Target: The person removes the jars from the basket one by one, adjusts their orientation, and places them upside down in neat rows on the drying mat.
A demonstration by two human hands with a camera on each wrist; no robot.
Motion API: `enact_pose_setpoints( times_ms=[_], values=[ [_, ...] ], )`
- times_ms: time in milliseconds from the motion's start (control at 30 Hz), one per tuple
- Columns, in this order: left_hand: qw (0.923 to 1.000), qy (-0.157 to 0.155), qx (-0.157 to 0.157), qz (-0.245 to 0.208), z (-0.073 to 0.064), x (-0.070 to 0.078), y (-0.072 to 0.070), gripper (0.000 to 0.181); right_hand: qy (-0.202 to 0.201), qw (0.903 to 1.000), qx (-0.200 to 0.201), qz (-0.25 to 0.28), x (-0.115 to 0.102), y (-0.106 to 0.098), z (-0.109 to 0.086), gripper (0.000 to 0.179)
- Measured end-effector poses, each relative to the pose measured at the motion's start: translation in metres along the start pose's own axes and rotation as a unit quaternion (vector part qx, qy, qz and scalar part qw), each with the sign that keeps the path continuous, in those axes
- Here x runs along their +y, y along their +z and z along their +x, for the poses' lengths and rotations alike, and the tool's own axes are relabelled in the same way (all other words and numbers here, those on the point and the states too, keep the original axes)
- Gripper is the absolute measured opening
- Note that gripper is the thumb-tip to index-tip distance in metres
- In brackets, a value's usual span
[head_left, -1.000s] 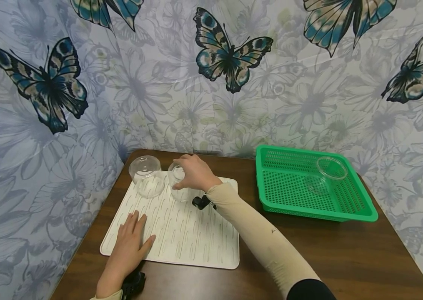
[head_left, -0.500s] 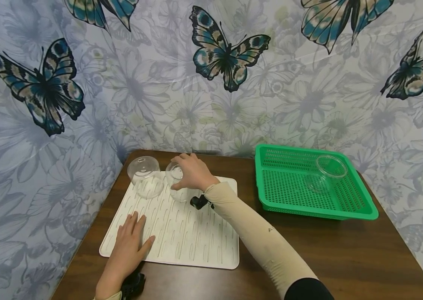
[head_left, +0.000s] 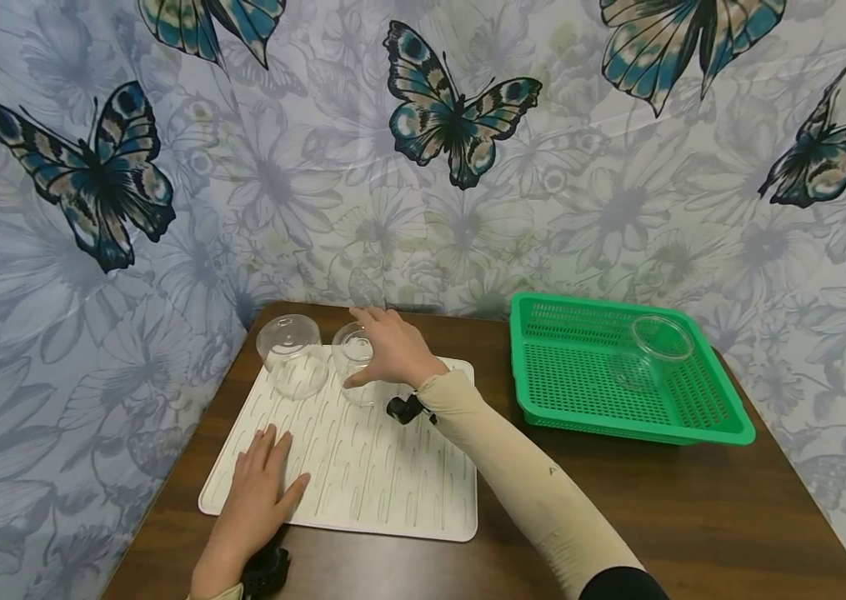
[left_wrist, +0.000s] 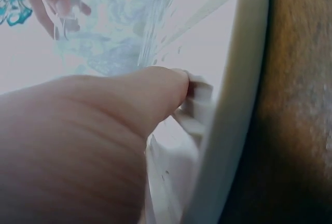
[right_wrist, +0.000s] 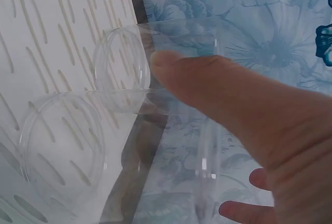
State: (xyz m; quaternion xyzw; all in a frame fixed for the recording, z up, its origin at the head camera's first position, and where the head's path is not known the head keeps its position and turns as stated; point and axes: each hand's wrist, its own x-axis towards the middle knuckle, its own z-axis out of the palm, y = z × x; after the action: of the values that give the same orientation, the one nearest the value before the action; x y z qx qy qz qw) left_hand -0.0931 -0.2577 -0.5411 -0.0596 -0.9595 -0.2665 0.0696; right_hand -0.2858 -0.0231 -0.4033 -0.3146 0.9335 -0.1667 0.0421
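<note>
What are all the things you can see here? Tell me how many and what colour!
Backdrop: 1, pale blue-grey with flowers, at the back
Butterflies: 5, mostly teal, black and beige, on the backdrop
Table: 1, brown, in front of the backdrop
Mat: 1, white, on the table's left
Basket: 1, green, on the table's right
Mat cups: 2, clear, on the mat's far left part
Basket cup: 1, clear, in the basket
Wrist cameras: 2, black, one per wrist
Sleeves: 2, cream, on the arms
Left hand: 1, bare, on the mat
Right hand: 1, bare, at the right-hand mat cup
</note>
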Motion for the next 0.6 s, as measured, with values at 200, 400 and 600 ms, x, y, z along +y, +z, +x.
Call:
enact_pose_setpoints(
  times_ms=[200, 400, 600],
  values=[
    [1.0, -0.005, -0.008, -0.003, 0.0, 0.0, 0.0, 0.074, 0.002, 0.9996, 0.027, 0.008, 0.002, -0.011, -0.019, 0.111],
    [0.9999, -0.01, -0.012, -0.006, 0.0, 0.0, -0.002, 0.074, -0.004, 0.996, 0.078, 0.043, 0.0, -0.018, -0.046, 0.099],
    [0.9997, -0.013, -0.015, -0.012, -0.001, 0.0, -0.003, 0.074, -0.029, 0.9801, 0.169, 0.1, -0.002, -0.022, -0.071, 0.086]
  ],
)
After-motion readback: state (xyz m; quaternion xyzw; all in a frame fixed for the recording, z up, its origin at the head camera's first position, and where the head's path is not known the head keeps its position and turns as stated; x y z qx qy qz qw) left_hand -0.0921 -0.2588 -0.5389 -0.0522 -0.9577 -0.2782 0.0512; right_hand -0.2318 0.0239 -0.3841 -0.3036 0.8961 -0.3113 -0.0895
